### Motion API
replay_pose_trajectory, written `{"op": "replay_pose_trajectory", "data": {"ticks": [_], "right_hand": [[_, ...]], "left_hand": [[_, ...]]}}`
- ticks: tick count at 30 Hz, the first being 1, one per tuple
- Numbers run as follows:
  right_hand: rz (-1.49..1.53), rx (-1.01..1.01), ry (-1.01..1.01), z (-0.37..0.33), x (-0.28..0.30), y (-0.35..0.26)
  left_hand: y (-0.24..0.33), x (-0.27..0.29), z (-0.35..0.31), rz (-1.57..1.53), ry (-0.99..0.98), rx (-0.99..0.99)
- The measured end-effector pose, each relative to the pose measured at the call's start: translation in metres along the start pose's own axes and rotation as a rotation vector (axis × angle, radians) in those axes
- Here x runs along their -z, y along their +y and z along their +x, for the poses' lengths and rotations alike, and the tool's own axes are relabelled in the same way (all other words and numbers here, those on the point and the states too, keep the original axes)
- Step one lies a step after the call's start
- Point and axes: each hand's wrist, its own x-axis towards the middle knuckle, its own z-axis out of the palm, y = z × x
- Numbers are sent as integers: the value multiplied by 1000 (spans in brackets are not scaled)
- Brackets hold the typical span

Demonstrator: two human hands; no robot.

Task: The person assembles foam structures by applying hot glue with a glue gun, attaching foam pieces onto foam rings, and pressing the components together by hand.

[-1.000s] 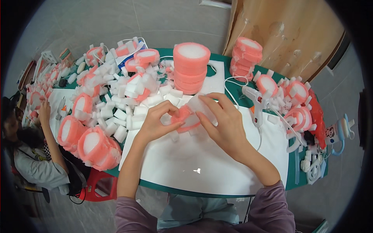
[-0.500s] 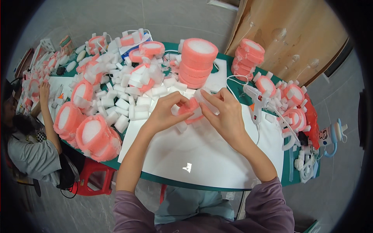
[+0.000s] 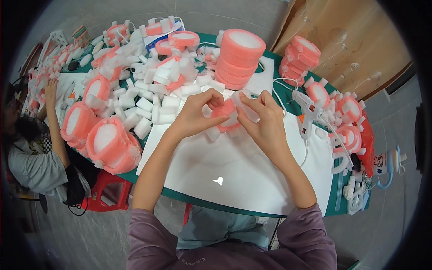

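Over the white sheet [image 3: 211, 171], both of my hands are raised around a small pink-and-white foam piece. My left hand [image 3: 196, 114] pinches the pink foam ring [image 3: 223, 109] at its left side, thumb and fingers curled. In my right hand [image 3: 266, 126], thumb and fingertips grip a white foam strip [image 3: 248, 109] against the ring's right side. A white foam block [image 3: 213, 134] sticks out below the ring. Whether the strip is fixed to the ring I cannot tell.
White foam blocks [image 3: 144, 104] heap at the left, beside pink foam rounds [image 3: 108, 141]. A tall pink stack [image 3: 238, 58] stands behind my hands. At the right are a white glue gun [image 3: 307, 112] with a cord and a cup [image 3: 381, 163]. Another person [image 3: 38, 157] sits at far left.
The view has shifted, so the table things appear higher and objects at the right lie farther right. Both hands keep hold of the foam, with only slight movement.
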Motion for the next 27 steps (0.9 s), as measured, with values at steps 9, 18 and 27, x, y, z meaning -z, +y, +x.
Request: {"op": "replay_pose_trajectory", "data": {"ticks": [9, 18, 27], "right_hand": [[-1, 47, -41, -1, -1, 7], [-45, 147, 8, -9, -2, 4], [-51, 178, 13, -5, -1, 2]], "left_hand": [[8, 0, 1, 24, -11, 58], [7, 1, -2, 137, -90, -96], [9, 1, -3, 37, -58, -140]]}}
